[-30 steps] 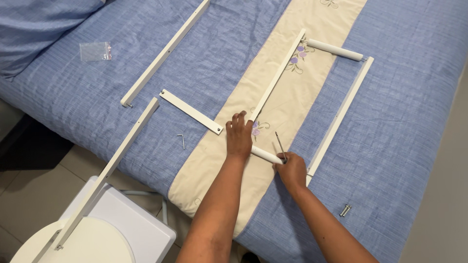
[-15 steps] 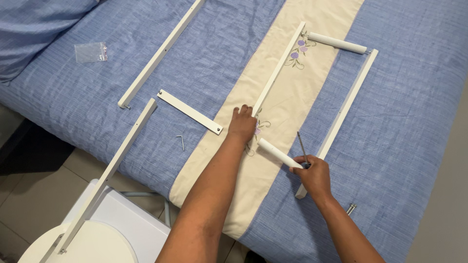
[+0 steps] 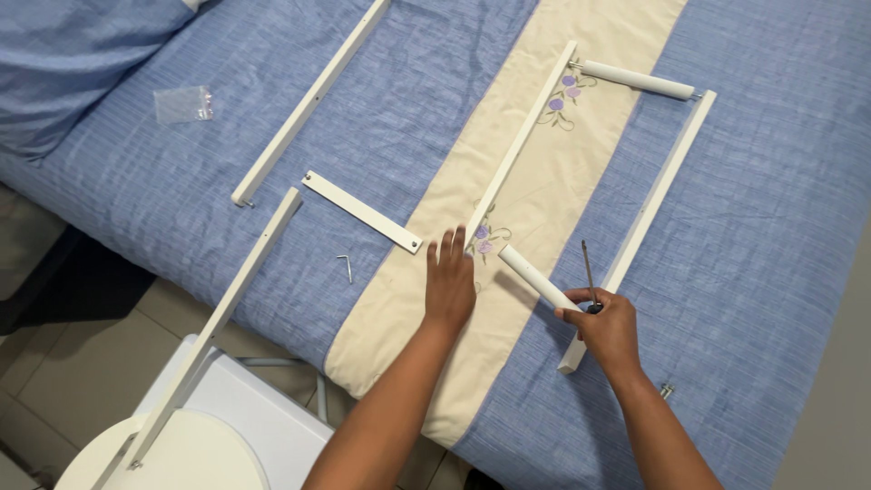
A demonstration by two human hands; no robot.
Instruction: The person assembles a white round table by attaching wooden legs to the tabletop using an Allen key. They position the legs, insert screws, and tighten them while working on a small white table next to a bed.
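1. Hands first: the left hand (image 3: 451, 283) lies flat and open on the cream bedspread strip (image 3: 508, 218), fingers spread, just beside the near end of a long white bar (image 3: 519, 143). It grips nothing.
2. The right hand (image 3: 606, 327) is closed around the lower end of a short white tube (image 3: 539, 278), together with a thin metal rod (image 3: 588, 265) that sticks up from the fist.
3. The tube lies on the bed between the two long bars, its long axis diagonal; its free end points up-left toward the left hand.
4. Risk, as I judge it: the soft bed gives no firm support, so the tube could roll or tilt.
5. A small hex key (image 3: 346, 267) could sink into folds.
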